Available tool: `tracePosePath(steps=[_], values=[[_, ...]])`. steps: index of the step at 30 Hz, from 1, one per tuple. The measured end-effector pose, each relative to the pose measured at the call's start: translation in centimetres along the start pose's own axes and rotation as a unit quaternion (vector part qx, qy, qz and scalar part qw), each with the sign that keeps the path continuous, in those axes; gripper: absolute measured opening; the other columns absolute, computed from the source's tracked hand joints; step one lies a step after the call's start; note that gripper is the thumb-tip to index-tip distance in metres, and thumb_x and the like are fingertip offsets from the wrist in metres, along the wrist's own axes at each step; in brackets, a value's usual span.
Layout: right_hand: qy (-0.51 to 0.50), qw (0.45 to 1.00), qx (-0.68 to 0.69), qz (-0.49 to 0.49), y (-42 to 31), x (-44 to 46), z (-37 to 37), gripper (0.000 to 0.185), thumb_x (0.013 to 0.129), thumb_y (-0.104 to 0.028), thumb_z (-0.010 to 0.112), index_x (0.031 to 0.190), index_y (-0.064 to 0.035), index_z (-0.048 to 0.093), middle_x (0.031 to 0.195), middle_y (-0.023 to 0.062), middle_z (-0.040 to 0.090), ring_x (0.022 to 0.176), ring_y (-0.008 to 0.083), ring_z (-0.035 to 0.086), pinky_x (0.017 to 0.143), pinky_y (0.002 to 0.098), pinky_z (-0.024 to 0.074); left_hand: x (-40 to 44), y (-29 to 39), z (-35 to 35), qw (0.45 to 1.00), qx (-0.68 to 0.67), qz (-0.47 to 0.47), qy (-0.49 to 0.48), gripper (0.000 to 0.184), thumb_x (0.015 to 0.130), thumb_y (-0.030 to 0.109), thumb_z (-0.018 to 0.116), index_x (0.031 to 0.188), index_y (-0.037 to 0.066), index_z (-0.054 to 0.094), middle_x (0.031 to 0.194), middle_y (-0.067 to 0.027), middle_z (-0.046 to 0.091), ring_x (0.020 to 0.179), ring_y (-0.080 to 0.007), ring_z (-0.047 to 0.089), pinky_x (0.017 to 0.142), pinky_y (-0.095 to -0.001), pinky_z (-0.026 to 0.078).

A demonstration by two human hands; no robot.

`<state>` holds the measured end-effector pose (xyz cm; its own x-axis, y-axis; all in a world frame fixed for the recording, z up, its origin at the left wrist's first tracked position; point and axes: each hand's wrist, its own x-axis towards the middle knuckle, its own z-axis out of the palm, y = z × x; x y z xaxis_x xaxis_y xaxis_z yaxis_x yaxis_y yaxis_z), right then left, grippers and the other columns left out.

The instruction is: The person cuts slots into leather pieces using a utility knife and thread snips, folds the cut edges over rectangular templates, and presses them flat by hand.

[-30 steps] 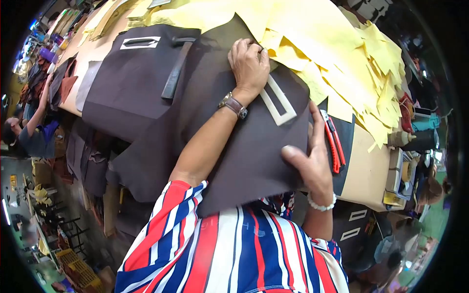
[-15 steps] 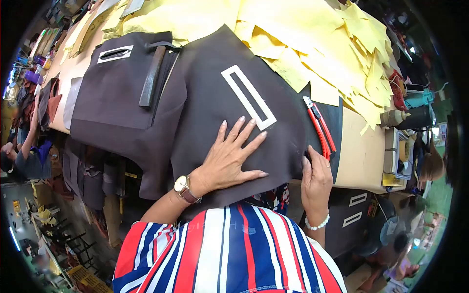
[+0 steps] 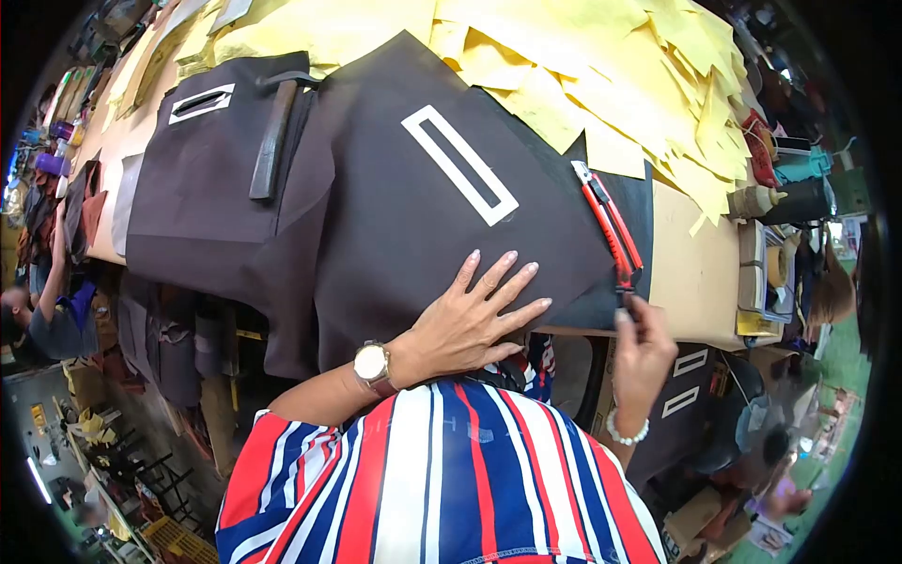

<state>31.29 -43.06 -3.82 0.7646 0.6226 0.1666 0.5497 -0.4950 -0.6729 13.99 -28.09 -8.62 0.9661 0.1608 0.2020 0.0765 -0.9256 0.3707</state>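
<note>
My left hand point(image 3: 465, 324), with a watch on its wrist, lies with spread fingers on the dark sheet point(image 3: 376, 216) near its front edge. On that sheet, above my fingers, is a slanted white rectangular frame point(image 3: 437, 141). My right hand point(image 3: 644, 348), with a beaded bracelet, has its fingers bent together at the lower end of the red cutter point(image 3: 611, 221). The cutter rests on a black mat point(image 3: 639, 207), right of the sheet. Whether my fingertips grip anything is hidden by blur.
A hammer point(image 3: 272, 141) lies on another dark piece point(image 3: 207, 188) with a white-framed slot at the left. Yellow sheets point(image 3: 601, 66) cover the far side. Rolls and boxes point(image 3: 766, 273) stand at the right. A person point(image 3: 56, 301) is at the far left.
My left hand went from the upper sheet to its front edge. My right hand left the sheet's right side for the cutter's lower end. The sheet now lies flatter, turned slightly.
</note>
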Motion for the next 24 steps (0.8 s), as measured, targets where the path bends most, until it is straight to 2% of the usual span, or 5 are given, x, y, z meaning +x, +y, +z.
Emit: tracePosePath(steps=[3, 10, 16, 21, 24], values=[[0.119, 0.993, 0.006, -0.011, -1.7, 0.2, -1.9, 0.015, 0.083, 0.003, 0.058, 0.096, 0.0040, 0.063, 0.080, 0.0071, 0.059, 0.067, 0.0129, 0.053, 0.062, 0.0275, 0.0436, 0.4, 0.8, 1.3, 0.999, 0.044, 0.007, 0.003, 0.061, 0.083, 0.045, 0.057, 0.137, 0.024, 0.039, 0.144, -0.0168, 0.030, 0.132, -0.0378, 0.028, 0.102, -0.0593, 0.026], [-0.050, 0.977, 0.172, -0.112, -4.1, 1.0, 4.2, 0.021, 0.083, 0.004, 0.055, 0.104, 0.0050, 0.060, 0.086, 0.0157, 0.061, 0.075, 0.0240, 0.061, 0.069, 0.0301, 0.0464, 1.6, 2.5, 2.4, 0.992, -0.042, 0.049, 0.107, 0.051, 0.080, 0.035, 0.062, 0.120, 0.005, 0.054, 0.129, -0.0220, 0.046, 0.122, -0.0368, 0.043, 0.096, -0.0534, 0.036], [0.027, 0.976, -0.113, -0.186, -0.9, 0.7, 4.0, 0.023, 0.078, -0.006, 0.065, 0.101, -0.0004, 0.064, 0.094, 0.0137, 0.059, 0.089, 0.0304, 0.054, 0.079, 0.0395, 0.0426, 1.9, -1.9, -2.5, 0.972, -0.030, -0.080, 0.221, 0.033, 0.074, 0.014, 0.068, 0.104, 0.001, 0.062, 0.115, -0.0174, 0.057, 0.109, -0.0352, 0.054, 0.092, -0.0419, 0.044], [0.122, 0.960, -0.183, -0.174, -0.1, 5.7, 3.7, 0.028, 0.080, -0.017, 0.068, 0.100, 0.0013, 0.062, 0.096, 0.0155, 0.057, 0.089, 0.0311, 0.055, 0.079, 0.0399, 0.0432, 2.6, -6.8, -3.3, 0.963, 0.097, -0.222, 0.123, 0.060, 0.087, 0.040, 0.056, 0.132, 0.004, 0.044, 0.138, -0.0218, 0.037, 0.130, -0.0367, 0.031, 0.105, -0.0481, 0.028], [-0.012, 0.998, -0.049, -0.030, 0.5, 7.5, 3.6, 0.029, 0.080, -0.017, 0.068, 0.100, 0.0037, 0.061, 0.089, 0.0156, 0.058, 0.081, 0.0285, 0.057, 0.074, 0.0364, 0.0452, 1.7, -7.1, -3.0, 0.959, 0.103, -0.251, 0.080, 0.066, 0.087, 0.048, 0.052, 0.137, 0.006, 0.039, 0.142, -0.0214, 0.032, 0.133, -0.0362, 0.027, 0.107, -0.0498, 0.023]])
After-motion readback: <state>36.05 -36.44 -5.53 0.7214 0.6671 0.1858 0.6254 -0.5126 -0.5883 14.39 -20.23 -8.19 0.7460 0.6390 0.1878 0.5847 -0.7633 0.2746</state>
